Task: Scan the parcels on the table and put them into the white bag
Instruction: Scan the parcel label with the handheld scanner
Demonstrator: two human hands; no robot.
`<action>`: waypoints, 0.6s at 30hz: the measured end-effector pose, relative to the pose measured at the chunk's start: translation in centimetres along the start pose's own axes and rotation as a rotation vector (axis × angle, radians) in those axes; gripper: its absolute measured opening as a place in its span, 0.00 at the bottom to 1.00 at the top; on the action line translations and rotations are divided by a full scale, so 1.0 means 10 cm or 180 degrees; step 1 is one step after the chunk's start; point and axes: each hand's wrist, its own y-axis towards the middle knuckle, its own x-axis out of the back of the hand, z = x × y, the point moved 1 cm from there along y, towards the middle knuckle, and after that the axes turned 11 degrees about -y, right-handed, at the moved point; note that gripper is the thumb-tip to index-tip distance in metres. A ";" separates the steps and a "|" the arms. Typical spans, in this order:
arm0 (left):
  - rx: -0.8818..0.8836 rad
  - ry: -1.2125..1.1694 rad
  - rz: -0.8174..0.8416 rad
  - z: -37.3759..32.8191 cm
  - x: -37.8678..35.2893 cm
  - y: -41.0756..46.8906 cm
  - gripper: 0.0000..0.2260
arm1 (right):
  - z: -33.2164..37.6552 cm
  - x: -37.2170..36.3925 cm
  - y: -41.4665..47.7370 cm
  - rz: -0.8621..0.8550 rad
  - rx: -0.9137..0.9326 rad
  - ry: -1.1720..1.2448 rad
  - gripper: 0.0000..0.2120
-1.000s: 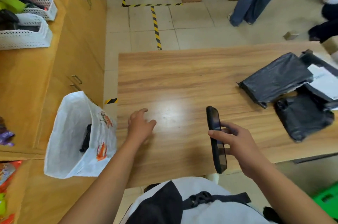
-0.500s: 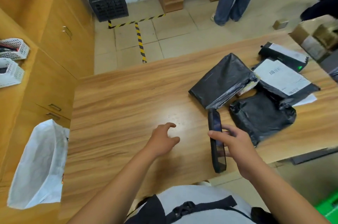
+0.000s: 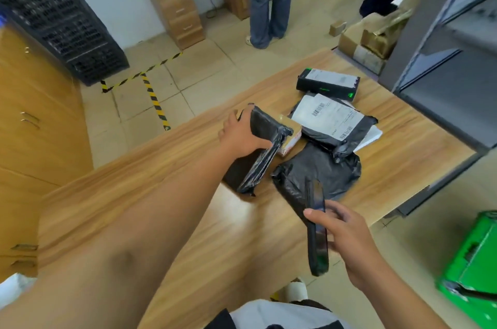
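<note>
Presently, the left hand (image 3: 242, 135) is stretched out over the long wooden table (image 3: 416, 140). Its fingers are curled over the far end of a flat black plastic mailer parcel (image 3: 269, 124) and its thumb is laid along the near side, so the parcel is firmly gripped. This parcel is tilted up along one long edge, and its lower end is down on the table at 6 o'clock from the hand. A small brown cardboard box (image 3: 290, 138) is partly covered by it at 3 o'clock. The right hand (image 3: 349, 234) is held above the near table edge at 5 o'clock from the gripped parcel. A dark slim handheld scanner (image 3: 320, 250) is clasped in it on edge, thumb across one side and fingers behind. A crumpled black plastic bag parcel (image 3: 328, 167) lies at 12 o'clock from the scanner. Beyond it a black mailer with a white barcode label (image 3: 330, 119) is found, and farther still a black oblong box with a white label (image 3: 328, 84). A blurred white patch (image 3: 12, 288) is seen at the 8 o'clock edge of the view; whether it is the white bag cannot be told. A bright green box (image 3: 473, 261) is seen on the floor at 4 o'clock.
</note>
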 end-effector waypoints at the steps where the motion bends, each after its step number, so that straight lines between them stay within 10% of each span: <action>1: 0.0045 0.0100 -0.0025 -0.06 -0.01 0.12 0.53 | -0.02 0.06 0.00 -0.0048 -0.0029 0.0034 0.09; 18: 0.0167 -0.0199 -0.0348 0.10 -0.02 0.05 0.48 | -0.07 0.42 0.03 -0.0185 -0.0022 0.0091 0.23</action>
